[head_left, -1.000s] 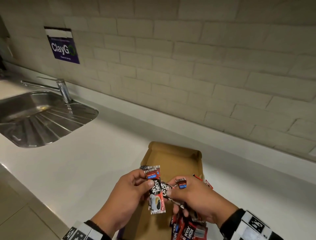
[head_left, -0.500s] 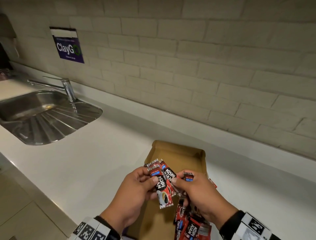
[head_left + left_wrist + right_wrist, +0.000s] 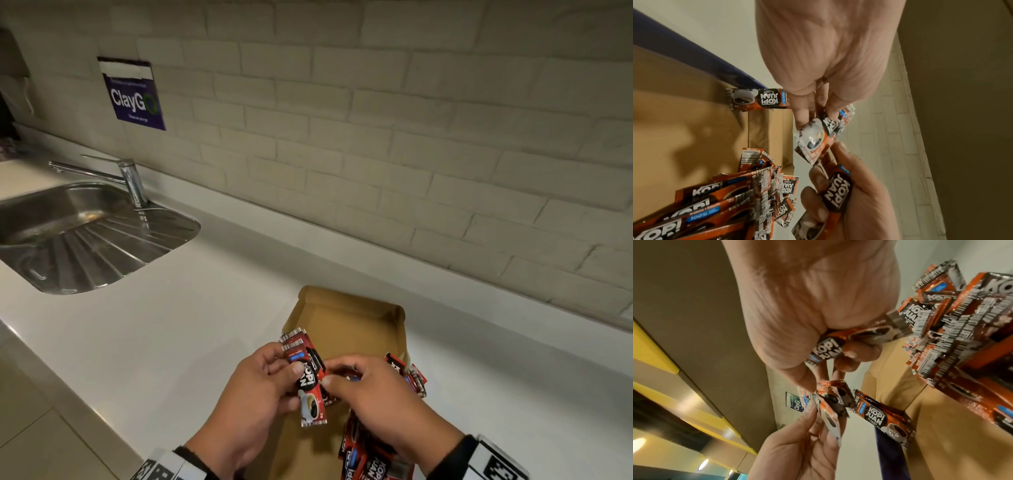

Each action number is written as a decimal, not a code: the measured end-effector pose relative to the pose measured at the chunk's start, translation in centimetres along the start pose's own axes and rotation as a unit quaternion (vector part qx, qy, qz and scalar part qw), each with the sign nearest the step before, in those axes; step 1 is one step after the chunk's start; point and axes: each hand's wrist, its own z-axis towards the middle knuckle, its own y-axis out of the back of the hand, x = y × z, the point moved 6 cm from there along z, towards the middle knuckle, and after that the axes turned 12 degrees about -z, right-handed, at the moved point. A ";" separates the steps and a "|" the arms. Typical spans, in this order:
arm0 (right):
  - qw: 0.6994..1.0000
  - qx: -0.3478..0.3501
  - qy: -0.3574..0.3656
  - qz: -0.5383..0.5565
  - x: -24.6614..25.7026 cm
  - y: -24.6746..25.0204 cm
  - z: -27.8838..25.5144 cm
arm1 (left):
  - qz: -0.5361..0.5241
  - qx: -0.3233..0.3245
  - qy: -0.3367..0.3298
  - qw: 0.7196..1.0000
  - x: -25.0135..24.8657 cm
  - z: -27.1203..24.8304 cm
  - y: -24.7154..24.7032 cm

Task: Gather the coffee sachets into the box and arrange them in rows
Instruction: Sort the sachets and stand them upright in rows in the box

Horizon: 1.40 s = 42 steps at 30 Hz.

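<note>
Overhead, sachets (image 3: 310, 377) pinched between fingers (image 3: 297, 368), above box (image 3: 346, 318)

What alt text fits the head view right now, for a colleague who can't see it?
Two hands hold red Kopi Juan coffee sachets over an open cardboard box on a white counter: the left hand pinches a small stack, the right hand grips more. A steel sink sits far left.

The white countertop (image 3: 191, 329) is carrying an open cardboard box (image 3: 346, 318) (sachets inside), with a steel sink (image 3: 85, 236) sitting further left.
</note>
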 end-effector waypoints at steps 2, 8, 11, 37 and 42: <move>1.000 -0.013 0.009 -0.003 0.1 -0.1 0.1 | 0.000 0.000 -0.012 1.000 -0.2 0.1 -0.1; 0.997 -0.057 0.019 -0.054 0.4 -0.6 0.8 | 0.001 0.023 -0.013 1.000 -0.8 -0.6 -1.5; 0.996 -0.055 0.021 -0.062 0.1 -0.5 1.0 | 0.001 0.028 0.002 1.000 -0.8 -0.8 -1.6; 0.897 0.103 -0.076 0.423 -2.1 1.8 1.2 | 0.038 0.051 0.043 0.997 -0.8 -1.5 -2.6; 0.920 0.142 -0.039 0.363 -0.5 0.3 0.7 | 0.111 0.072 0.033 0.991 -0.2 -1.4 -3.7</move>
